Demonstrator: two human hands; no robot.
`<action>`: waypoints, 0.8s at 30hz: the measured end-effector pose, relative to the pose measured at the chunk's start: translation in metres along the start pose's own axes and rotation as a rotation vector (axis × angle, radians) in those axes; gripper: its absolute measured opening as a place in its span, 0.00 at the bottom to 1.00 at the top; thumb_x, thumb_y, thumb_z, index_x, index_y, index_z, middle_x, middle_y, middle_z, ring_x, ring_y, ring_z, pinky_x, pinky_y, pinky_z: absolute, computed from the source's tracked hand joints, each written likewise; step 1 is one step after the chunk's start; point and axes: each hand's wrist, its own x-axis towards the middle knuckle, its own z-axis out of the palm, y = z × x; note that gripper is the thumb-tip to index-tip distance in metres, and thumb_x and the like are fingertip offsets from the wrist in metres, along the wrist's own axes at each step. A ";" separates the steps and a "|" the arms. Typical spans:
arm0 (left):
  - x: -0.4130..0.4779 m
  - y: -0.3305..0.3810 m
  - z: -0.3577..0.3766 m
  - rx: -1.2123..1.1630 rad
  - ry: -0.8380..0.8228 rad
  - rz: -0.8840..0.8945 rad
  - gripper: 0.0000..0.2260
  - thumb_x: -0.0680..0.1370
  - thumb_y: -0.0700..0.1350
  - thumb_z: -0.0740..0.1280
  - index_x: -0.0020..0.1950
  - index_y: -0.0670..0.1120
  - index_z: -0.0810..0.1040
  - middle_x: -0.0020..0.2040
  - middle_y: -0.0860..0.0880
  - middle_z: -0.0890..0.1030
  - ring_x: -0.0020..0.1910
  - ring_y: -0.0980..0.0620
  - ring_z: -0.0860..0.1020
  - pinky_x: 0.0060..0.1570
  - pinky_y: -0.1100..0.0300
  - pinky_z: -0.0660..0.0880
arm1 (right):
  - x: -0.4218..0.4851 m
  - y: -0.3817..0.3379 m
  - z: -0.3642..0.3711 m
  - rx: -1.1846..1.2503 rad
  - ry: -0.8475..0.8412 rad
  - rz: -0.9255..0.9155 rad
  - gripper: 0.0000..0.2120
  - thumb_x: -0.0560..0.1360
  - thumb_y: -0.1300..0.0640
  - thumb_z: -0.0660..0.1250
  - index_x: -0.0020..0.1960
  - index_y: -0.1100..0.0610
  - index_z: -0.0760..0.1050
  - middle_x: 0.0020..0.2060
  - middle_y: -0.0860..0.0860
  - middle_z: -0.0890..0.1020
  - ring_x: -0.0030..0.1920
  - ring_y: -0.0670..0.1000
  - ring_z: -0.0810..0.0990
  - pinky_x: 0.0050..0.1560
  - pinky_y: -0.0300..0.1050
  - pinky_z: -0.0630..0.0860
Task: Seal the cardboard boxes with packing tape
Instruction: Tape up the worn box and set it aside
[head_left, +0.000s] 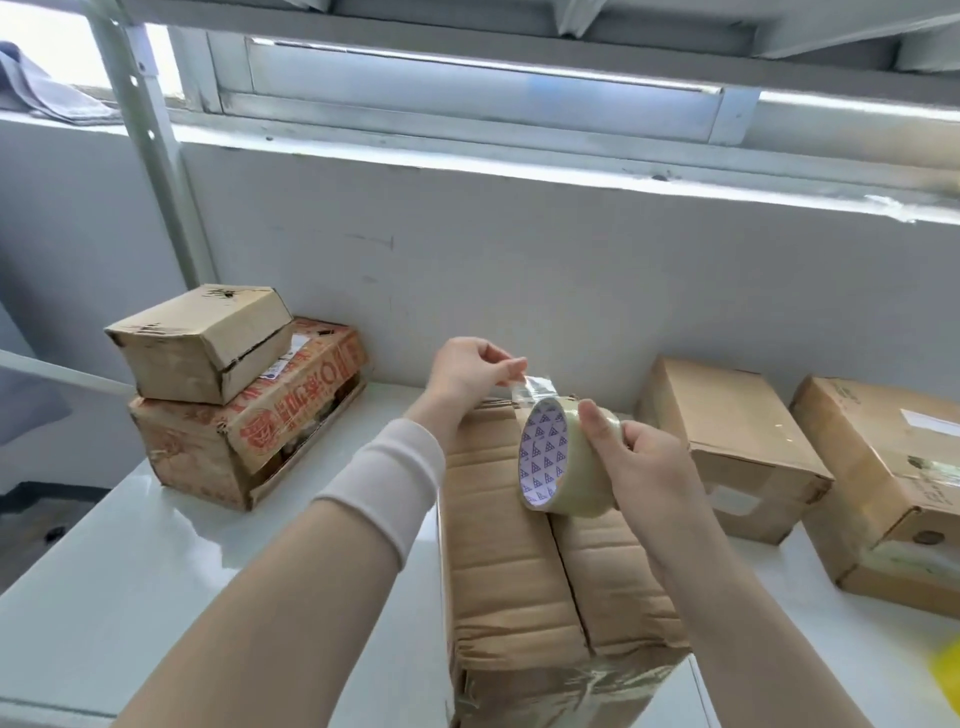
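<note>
Closest to you, the near end of the tall cardboard box (498, 545) is wrapped in crinkled old clear tape. Its top is creased, ribbed brown board with two flaps meeting in a centre seam (563, 566). That seam runs straight away from you, along the box's long axis, and it looks not yet taped. Just above its farther half, your right hand (649, 462) grips the tape roll (571, 462), thumb over the outer face and fingers curled behind. The roll is a glossy, yellowish ring of clear tape on a white core printed with small purple triangles, and the open core faces left. Beyond it, your left hand (467, 376) pinches the free tape end (524, 389), a short shiny tab lifted over the box's far edge. That hand is the nearer one to the point where the strip should start, so I judge the next move is to press the tab down at the far end and draw the roll back toward you along the seam. The box stands on a smooth white worktop (156, 545). Farther right lie two plain brown cartons (727, 441) (883, 478), well apart from your hands. Farther left, a battered small box (197, 343) sits on a red-printed carton (249, 441), against the scuffed white wall (519, 286).
</note>
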 end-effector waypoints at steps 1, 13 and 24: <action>0.003 -0.005 0.003 0.036 0.015 -0.010 0.08 0.73 0.46 0.73 0.36 0.48 0.77 0.33 0.54 0.80 0.25 0.67 0.75 0.33 0.73 0.72 | 0.001 0.000 0.002 0.005 -0.023 -0.017 0.34 0.61 0.28 0.57 0.35 0.61 0.71 0.29 0.48 0.72 0.31 0.48 0.68 0.34 0.44 0.65; 0.021 -0.035 0.005 0.207 0.133 -0.064 0.13 0.73 0.46 0.72 0.31 0.51 0.73 0.27 0.58 0.75 0.24 0.68 0.73 0.29 0.77 0.67 | 0.003 0.028 0.028 0.151 -0.056 -0.211 0.16 0.69 0.39 0.61 0.46 0.50 0.76 0.34 0.42 0.85 0.38 0.39 0.82 0.38 0.29 0.73; 0.031 -0.038 0.010 0.488 -0.071 -0.191 0.08 0.73 0.49 0.70 0.33 0.53 0.78 0.40 0.53 0.79 0.48 0.50 0.77 0.50 0.59 0.75 | 0.004 0.036 0.026 0.166 -0.057 -0.219 0.16 0.70 0.40 0.62 0.48 0.51 0.76 0.35 0.43 0.85 0.39 0.39 0.83 0.38 0.28 0.72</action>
